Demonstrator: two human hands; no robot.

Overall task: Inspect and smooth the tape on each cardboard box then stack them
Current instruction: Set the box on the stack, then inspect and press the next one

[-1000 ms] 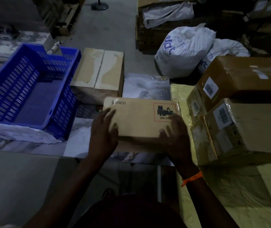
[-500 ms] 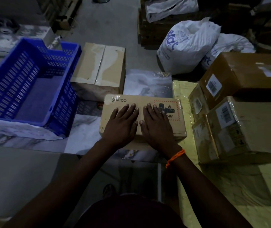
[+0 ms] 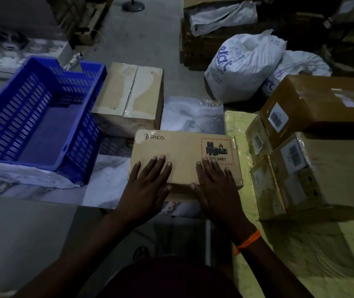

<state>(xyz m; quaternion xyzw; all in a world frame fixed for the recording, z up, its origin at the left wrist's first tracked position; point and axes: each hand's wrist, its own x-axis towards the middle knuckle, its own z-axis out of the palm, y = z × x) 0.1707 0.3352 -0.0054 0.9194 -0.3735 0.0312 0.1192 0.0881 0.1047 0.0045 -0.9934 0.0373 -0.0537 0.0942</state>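
I see the box [image 3: 180, 155] lying flat at the near edge of the worktop [image 3: 107, 183], its long axis running left to right. Its PICO print reads upright to me, and the battery label is at its right end. My left hand [image 3: 148, 183] and right hand [image 3: 214, 186] press flat on its near half, apart from each other, fingers straight and slightly spread. The worktop is covered in marbled sheet, with yellow wrap [image 3: 236, 125] on the right. A blue crate [image 3: 85, 134] sits left, stacked boxes [image 3: 331, 168] right. Beyond are a concrete floor [image 3: 150, 39] and white sacks [image 3: 242, 65] in dim light.
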